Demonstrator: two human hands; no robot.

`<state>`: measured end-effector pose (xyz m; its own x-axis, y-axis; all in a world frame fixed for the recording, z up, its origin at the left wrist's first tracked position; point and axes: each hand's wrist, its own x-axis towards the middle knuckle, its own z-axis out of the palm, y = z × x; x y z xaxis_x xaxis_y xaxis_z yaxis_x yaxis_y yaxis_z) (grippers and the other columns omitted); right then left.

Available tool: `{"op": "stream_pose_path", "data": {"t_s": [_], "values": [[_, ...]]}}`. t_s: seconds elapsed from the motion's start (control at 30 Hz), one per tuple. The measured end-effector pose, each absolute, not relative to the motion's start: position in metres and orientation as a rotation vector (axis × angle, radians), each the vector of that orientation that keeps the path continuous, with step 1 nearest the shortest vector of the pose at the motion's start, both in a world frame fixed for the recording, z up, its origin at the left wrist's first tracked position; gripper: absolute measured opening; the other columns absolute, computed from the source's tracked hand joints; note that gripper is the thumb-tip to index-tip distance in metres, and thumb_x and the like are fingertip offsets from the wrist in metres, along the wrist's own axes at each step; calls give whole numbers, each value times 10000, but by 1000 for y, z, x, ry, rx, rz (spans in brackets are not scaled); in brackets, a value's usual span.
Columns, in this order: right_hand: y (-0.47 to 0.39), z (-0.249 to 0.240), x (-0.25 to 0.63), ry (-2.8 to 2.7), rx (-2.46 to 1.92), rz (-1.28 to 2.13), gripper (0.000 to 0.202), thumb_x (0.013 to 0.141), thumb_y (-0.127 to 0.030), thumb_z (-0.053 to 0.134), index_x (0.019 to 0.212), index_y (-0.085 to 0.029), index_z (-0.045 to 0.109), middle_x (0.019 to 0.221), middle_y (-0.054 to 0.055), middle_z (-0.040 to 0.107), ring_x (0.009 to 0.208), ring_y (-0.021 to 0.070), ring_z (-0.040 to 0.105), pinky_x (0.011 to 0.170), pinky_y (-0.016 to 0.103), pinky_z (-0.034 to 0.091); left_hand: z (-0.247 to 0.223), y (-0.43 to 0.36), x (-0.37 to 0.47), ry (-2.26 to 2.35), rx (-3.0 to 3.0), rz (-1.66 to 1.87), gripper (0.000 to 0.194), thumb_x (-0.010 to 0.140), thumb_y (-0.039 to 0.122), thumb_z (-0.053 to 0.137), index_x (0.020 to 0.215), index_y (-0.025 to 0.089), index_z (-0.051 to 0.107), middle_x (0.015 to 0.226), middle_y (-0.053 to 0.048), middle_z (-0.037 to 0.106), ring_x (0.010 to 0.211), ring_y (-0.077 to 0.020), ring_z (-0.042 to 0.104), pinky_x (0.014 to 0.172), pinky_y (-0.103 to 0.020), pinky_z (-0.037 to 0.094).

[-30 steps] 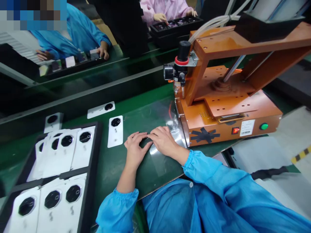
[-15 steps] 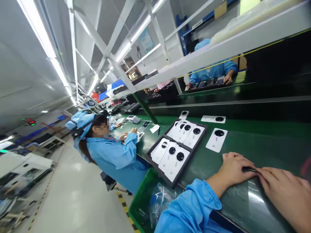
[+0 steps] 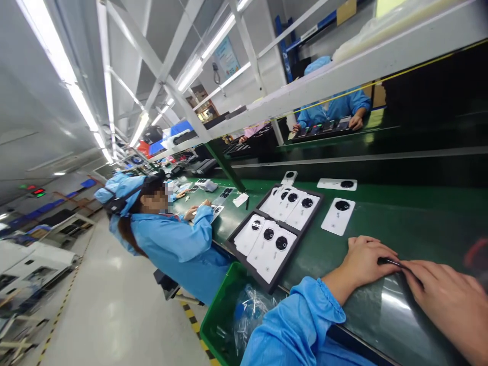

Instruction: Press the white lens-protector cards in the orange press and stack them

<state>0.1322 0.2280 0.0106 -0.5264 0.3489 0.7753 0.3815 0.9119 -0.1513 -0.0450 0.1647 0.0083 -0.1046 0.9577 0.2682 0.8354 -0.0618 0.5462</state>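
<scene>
My left hand (image 3: 368,262) and my right hand (image 3: 450,300) meet over the green work surface, fingers closed on a thin dark flat piece (image 3: 389,262). Only its narrow edge shows between them; my fingers cover the rest, so its kind cannot be made out. Just beyond my left hand lies a white phone back cover (image 3: 337,219) with a round black camera area. Another white cover (image 3: 324,184) lies farther back. To the left, a dark divided tray (image 3: 275,284) holds several such covers, overlapping in two compartments.
A green bin (image 3: 217,305) with clear plastic film stands below the bench edge, left of my sleeve. A co-worker in blue (image 3: 171,239) sits at the left along the green bench (image 3: 419,213). Another person (image 3: 331,109) works across, behind a white rail (image 3: 305,96).
The view has shifted slightly, so the tray and the co-worker sit a little farther left and higher. Both hands keep their hold on the dark piece, almost unmoved.
</scene>
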Motion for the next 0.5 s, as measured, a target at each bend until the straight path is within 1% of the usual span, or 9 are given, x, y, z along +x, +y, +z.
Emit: {"op": "stream_pose_path", "data": {"t_s": [0.03, 0.1, 0.13, 0.23, 0.33, 0.4, 0.5], "values": [[227, 14, 133, -2235, -507, -100, 216, 953, -300, 511, 919, -284, 723, 882, 113, 747, 733, 271, 614, 669, 429, 361, 9, 164, -44, 2004, 1951, 896, 166, 906, 415, 714, 1056, 366, 769, 1233, 98, 749, 1323, -155, 517, 1104, -380, 350], [221, 21, 137, -2349, -525, -176, 205, 958, -242, 525, 946, -233, 729, 925, 116, 756, 820, 265, 632, 719, 412, 384, 11, 161, -42, 1998, 1939, 891, 155, 909, 427, 710, 1037, 373, 778, 1226, 98, 752, 1314, -174, 526, 1110, -406, 347], [218, 23, 139, -2385, -580, -177, 188, 949, -207, 548, 974, -211, 734, 965, 111, 760, 873, 257, 640, 757, 400, 395, 12, 159, -41, 1987, 1933, 892, 149, 909, 428, 710, 1027, 373, 783, 1221, 94, 755, 1306, -186, 531, 1111, -421, 345], [209, 26, 142, -2466, -724, -121, 180, 945, -155, 584, 1033, -181, 738, 1010, 88, 758, 920, 227, 638, 816, 383, 391, 11, 155, -41, 1942, 1913, 905, 163, 891, 420, 731, 1029, 358, 792, 1223, 45, 758, 1280, -236, 546, 1107, -480, 343], [204, 23, 144, -2475, -810, -59, 144, 979, -180, 590, 1019, -185, 728, 997, 70, 754, 933, 218, 624, 832, 378, 374, 7, 155, -45, 1900, 1902, 917, 158, 899, 384, 722, 1033, 341, 795, 1251, 10, 747, 1297, -272, 528, 1122, -530, 313], [202, 21, 145, -2469, -864, 18, 140, 997, -203, 579, 1010, -191, 719, 1004, 64, 750, 938, 216, 613, 828, 374, 369, 5, 154, -47, 1879, 1901, 918, 166, 900, 371, 720, 1048, 343, 790, 1268, 8, 739, 1304, -281, 522, 1136, -548, 289], [202, 20, 146, -2417, -931, 160, 139, 984, -223, 613, 1091, -196, 698, 1067, 63, 737, 989, 226, 596, 842, 372, 374, 5, 152, -48, 1871, 1903, 923, 154, 888, 362, 730, 1029, 333, 785, 1259, 5, 742, 1301, -283, 527, 1143, -548, 284]]}}
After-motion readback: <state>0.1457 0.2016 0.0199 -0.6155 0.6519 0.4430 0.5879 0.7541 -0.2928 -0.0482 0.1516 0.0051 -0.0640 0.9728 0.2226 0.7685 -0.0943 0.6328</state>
